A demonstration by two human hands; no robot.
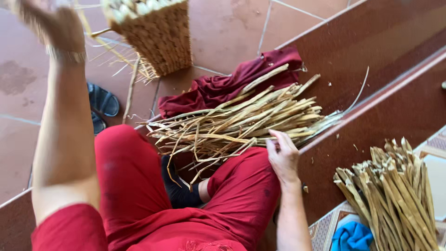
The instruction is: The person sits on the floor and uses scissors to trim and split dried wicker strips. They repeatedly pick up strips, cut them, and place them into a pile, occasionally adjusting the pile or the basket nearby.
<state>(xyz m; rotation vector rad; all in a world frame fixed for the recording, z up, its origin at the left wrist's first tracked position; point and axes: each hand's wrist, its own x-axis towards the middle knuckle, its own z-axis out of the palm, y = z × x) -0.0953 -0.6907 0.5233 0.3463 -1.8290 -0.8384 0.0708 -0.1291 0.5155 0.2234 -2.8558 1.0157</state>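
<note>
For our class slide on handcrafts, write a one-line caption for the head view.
Seated on steps, right hand reaches into dried straw strips; left hand raised beside a woven basket.

We see the left hand (pixel 49 25) raised at eleven o'clock, blurred, its grip unclear, forearm upright. The right hand (pixel 282 155) sits at four o'clock, fingers loosely curled, forearm running down.

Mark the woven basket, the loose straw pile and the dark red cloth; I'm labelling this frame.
woven basket (pixel 160 39), head view, on its side wall.
loose straw pile (pixel 241 122), head view, mid-bundle.
dark red cloth (pixel 223 86), head view, central folds.
</note>
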